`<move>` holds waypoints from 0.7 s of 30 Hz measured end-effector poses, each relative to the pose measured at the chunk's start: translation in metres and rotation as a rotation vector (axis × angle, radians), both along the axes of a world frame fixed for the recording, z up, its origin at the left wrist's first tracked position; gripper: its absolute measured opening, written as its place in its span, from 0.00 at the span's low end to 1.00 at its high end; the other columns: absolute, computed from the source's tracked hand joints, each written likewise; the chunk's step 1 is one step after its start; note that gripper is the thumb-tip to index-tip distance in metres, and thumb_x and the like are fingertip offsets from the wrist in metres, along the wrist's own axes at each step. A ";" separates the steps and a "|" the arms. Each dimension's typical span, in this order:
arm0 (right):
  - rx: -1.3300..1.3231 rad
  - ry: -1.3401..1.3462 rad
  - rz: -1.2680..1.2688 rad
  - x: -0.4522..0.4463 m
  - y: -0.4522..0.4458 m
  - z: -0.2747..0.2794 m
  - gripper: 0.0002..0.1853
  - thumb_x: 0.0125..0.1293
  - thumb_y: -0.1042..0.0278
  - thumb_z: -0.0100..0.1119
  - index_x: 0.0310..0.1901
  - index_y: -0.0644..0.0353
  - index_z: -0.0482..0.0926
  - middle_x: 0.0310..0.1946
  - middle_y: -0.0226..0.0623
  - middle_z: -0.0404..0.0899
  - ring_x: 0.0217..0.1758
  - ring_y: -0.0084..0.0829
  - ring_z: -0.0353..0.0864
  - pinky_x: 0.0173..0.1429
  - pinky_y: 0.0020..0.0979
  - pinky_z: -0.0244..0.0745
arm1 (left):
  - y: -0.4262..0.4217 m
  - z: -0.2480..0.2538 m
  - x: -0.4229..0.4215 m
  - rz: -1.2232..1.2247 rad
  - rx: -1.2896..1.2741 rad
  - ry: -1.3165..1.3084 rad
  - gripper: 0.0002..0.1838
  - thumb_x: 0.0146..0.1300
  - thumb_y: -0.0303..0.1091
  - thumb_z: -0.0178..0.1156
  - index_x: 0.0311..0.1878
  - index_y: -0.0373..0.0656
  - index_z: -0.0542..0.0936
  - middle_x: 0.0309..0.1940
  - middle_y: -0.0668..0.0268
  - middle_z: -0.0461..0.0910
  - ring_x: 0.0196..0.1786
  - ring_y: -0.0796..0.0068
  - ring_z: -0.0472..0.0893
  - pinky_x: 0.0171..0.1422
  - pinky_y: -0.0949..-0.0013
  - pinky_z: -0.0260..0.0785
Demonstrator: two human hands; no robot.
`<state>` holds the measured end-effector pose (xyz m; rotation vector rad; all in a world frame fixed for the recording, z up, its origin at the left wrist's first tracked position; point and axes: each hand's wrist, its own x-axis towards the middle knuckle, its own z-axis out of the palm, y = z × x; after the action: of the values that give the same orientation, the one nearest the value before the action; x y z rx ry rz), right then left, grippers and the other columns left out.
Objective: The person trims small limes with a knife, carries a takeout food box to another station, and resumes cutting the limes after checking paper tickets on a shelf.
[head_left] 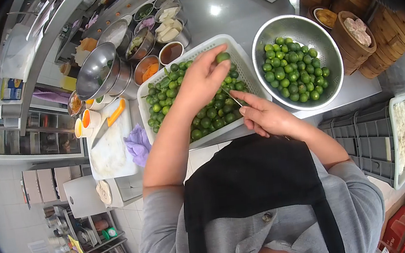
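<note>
My left hand is over a white plastic basket heaped with small green limes, some with leaves. Between its thumb and fingers it pinches one lime. Close by on the right, my right hand is closed around a thin metal-bladed tool, the blade pointing up and left over the limes. Its handle is hidden in my fingers, so I cannot tell the exact kind. A perforated steel colander to the right of the basket holds many loose limes.
Left of the basket lie a white cutting board, an orange-handled knife and a purple cloth. Metal bowls and sauce containers crowd the back left. Bamboo steamers stand at right, above grey crates.
</note>
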<state>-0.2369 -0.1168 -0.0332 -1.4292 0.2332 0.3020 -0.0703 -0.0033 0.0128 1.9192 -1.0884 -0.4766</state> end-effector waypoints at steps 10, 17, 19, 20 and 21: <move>0.235 -0.169 -0.347 -0.019 -0.020 -0.006 0.28 0.74 0.68 0.42 0.74 0.50 0.50 0.24 0.29 0.70 0.14 0.16 0.62 0.17 0.20 0.62 | -0.007 0.015 0.022 0.026 0.054 -0.143 0.21 0.62 0.31 0.61 0.58 0.38 0.71 0.47 0.59 0.78 0.48 0.70 0.78 0.51 0.68 0.73; 0.203 -0.179 -0.294 -0.017 -0.018 -0.005 0.22 0.74 0.67 0.43 0.67 0.57 0.60 0.23 0.29 0.69 0.13 0.16 0.61 0.17 0.19 0.59 | 0.001 -0.061 0.021 -0.071 0.538 -0.743 0.12 0.57 0.36 0.65 0.41 0.40 0.80 0.40 0.57 0.79 0.43 0.56 0.79 0.50 0.57 0.72; 0.197 -0.203 -0.271 -0.014 -0.015 -0.002 0.22 0.74 0.67 0.41 0.67 0.58 0.61 0.22 0.27 0.68 0.14 0.16 0.61 0.18 0.19 0.59 | -0.001 -0.052 0.026 -0.117 0.609 -0.569 0.13 0.57 0.38 0.64 0.43 0.42 0.81 0.42 0.58 0.78 0.48 0.55 0.78 0.53 0.58 0.72; 0.196 -0.207 -0.265 -0.012 -0.015 -0.002 0.22 0.74 0.67 0.41 0.67 0.58 0.61 0.22 0.27 0.68 0.14 0.16 0.61 0.18 0.19 0.59 | 0.001 -0.047 0.026 -0.111 0.608 -0.571 0.13 0.57 0.38 0.64 0.43 0.42 0.81 0.42 0.58 0.78 0.48 0.55 0.78 0.53 0.58 0.72; 0.213 -0.221 -0.244 -0.010 -0.016 -0.002 0.22 0.74 0.66 0.42 0.67 0.57 0.61 0.22 0.28 0.68 0.14 0.16 0.61 0.18 0.19 0.59 | 0.006 -0.040 0.022 -0.074 0.510 -0.406 0.12 0.60 0.37 0.63 0.44 0.41 0.80 0.43 0.59 0.79 0.47 0.57 0.79 0.52 0.60 0.73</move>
<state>-0.2466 -0.1323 -0.0356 -1.1977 0.1862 -0.0320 -0.0479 0.0026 -0.0268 2.5060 -1.3976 -0.4451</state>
